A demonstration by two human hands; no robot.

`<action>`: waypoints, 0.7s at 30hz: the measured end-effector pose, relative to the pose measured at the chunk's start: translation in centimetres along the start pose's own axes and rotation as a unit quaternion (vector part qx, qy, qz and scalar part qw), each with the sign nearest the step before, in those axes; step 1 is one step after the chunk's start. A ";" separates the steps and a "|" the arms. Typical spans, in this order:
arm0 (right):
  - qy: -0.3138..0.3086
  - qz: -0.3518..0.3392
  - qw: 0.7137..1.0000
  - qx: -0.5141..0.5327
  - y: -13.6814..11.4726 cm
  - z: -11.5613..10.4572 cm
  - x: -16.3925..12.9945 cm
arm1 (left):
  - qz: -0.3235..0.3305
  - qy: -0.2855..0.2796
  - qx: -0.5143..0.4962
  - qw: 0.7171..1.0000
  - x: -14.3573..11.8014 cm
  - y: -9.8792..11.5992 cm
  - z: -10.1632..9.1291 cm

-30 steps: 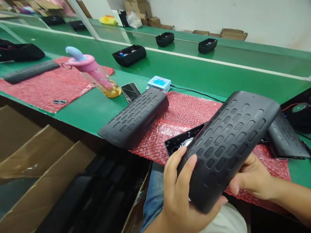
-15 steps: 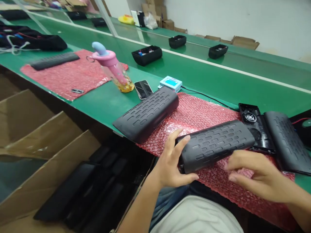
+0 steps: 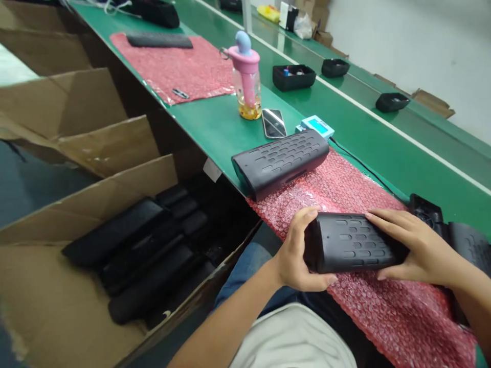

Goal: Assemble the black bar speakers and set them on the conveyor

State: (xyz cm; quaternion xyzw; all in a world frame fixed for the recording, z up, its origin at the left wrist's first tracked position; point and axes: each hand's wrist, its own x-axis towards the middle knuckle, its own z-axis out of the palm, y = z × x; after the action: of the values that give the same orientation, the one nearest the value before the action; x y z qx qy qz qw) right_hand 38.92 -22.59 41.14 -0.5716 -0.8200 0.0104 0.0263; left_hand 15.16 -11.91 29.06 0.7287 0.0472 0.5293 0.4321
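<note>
Both hands grip a black speaker housing (image 3: 353,243) with slot-shaped marks on its top, over the pink bubble wrap (image 3: 406,306). My left hand (image 3: 301,255) is closed round its left end, thumb along the near edge. From the right, my right hand (image 3: 416,245) wraps the other end, fingers on top and thumb at the near side. A similar black housing (image 3: 284,161) rests farther back, partly on the wrap. Beyond my right hand lie an open black shell (image 3: 425,209) and another slotted cover (image 3: 470,243), partly hidden by my arm.
A cardboard box (image 3: 46,286) holding several black housings stands at the left, below the table edge. On the green table are a drink bottle (image 3: 247,82), a phone (image 3: 274,123) and a small blue meter (image 3: 316,127) with a cable. Several open black shells (image 3: 294,77) sit on the conveyor.
My right hand has come down onto the right end of the housing and closed on it. My left hand has tightened round the left end. The view has turned left.
</note>
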 end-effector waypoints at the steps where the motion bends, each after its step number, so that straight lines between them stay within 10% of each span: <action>1: -0.002 -0.001 1.000 -0.001 0.0 0.0 -0.1 | 0.000 -0.005 0.007 1.000 0.0 0.0 -0.1; 21: -0.001 -0.013 1.000 -0.009 0.0 0.2 -0.1 | -0.069 -0.035 -0.031 0.997 0.3 0.2 -0.6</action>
State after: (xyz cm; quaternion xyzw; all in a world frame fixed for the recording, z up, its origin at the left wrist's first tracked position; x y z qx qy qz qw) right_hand 38.96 -22.63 40.92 -0.5611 -0.8275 0.0030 0.0201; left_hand 14.79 -11.52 29.45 0.7279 0.0660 0.4738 0.4912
